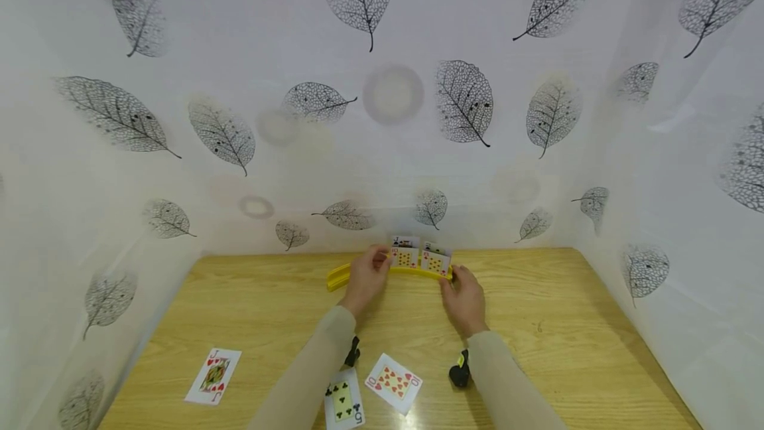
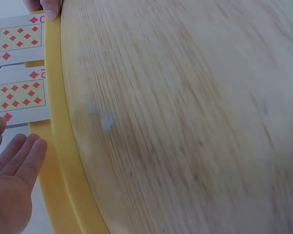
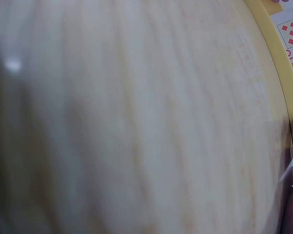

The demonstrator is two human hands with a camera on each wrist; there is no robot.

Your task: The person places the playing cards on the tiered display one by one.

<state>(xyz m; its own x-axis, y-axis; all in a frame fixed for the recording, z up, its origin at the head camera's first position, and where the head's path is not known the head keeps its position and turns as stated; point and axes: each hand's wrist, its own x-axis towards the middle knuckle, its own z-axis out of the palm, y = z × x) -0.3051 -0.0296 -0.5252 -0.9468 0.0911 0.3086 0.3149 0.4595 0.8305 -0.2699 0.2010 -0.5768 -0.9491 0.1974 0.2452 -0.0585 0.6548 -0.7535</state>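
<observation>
A curved yellow card holder [image 1: 343,275] stands at the far middle of the wooden table [image 1: 567,324], with several cards, among them two diamond cards [image 1: 405,257], upright in its slot. The left hand [image 1: 367,277] is seen at the holder's middle with its fingers [image 2: 19,156] straight and relaxed just beside the rim, gripping nothing; the right hand [image 1: 464,297] is laid at the holder's right end, and whether anything is pinched there cannot be told. The step in hand is judged to be the steadying or setting of cards in the holder. Nearer than the holder, three loose cards lie face up: a jack of hearts [image 1: 213,375], a five of clubs [image 1: 343,401] and a ten of hearts [image 1: 394,383]; one of these would probably need picking up next, then slotting beside those already standing.
</observation>
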